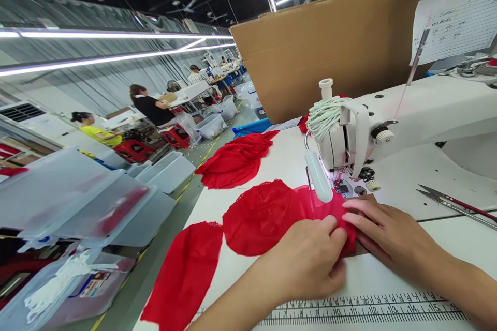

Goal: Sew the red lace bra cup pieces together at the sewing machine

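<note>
My left hand (310, 258) is closed, its fingertips pinching a red fabric piece (310, 201) at the sewing machine's needle area. My right hand (392, 232) lies at the right edge of this fabric, fingers stretched out and touching it. The fabric runs sheer and pinkish close to the presser foot (342, 186). A brown patch (367, 198) shows beneath my right fingers. The white sewing machine (427, 108) stands just beyond both hands. Leftward, the fabric adjoins a rounded red piece with a gathered edge (258, 217).
More red pieces (186, 274) lie on the white table. Thread snips (458, 204) rest to the right. A printed ruler (361, 310) runs along the front edge. Cardboard (322, 46) stands behind. Plastic bins (89, 201) fill the left; people (149, 106) sit farther off.
</note>
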Motion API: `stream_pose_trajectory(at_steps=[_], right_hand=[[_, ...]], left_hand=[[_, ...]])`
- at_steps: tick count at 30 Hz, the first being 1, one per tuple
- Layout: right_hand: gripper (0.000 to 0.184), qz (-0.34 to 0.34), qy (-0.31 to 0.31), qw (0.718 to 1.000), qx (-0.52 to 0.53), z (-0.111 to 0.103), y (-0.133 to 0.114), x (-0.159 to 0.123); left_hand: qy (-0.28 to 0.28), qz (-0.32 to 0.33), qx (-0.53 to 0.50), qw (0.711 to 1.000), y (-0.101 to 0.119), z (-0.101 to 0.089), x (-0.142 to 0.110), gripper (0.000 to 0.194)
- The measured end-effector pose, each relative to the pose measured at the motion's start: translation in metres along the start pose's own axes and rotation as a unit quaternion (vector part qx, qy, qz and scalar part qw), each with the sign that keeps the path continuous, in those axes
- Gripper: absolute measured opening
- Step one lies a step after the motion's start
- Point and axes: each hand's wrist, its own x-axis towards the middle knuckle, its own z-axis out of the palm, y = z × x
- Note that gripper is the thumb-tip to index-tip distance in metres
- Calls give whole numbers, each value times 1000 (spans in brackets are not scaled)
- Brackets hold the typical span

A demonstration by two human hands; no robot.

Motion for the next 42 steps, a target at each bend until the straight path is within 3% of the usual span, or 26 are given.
stream_pose_trajectory(at_steps=[3, 7, 12, 19, 23, 28, 42], right_hand=[[23, -15, -7, 1000, 1, -1, 2, -1], [22, -25, -15, 1000, 6, 0, 2, -2], [28, -42, -6, 998, 53, 6, 3, -5], [34, -39, -9, 998, 43, 10, 6, -10], [36, -51, -11, 998, 26, 8, 6, -10], [25, -48, 13, 999, -10, 1, 5, -5], [25, -68, 18, 998, 8, -5, 1, -5]], left_hand=[[43, -12, -62, 997, -6, 0, 5, 41], [109, -70, -57, 990, -23, 14, 16, 20], [114, -69, -14, 991, -32, 28, 17, 25], [149, -41, 4, 988, -27, 22, 16, 20], [134, -13, -52, 989, -25, 21, 14, 33], [132, 9, -6, 991, -24, 27, 12, 45], [120, 7, 71, 990, -21, 32, 6, 47]])
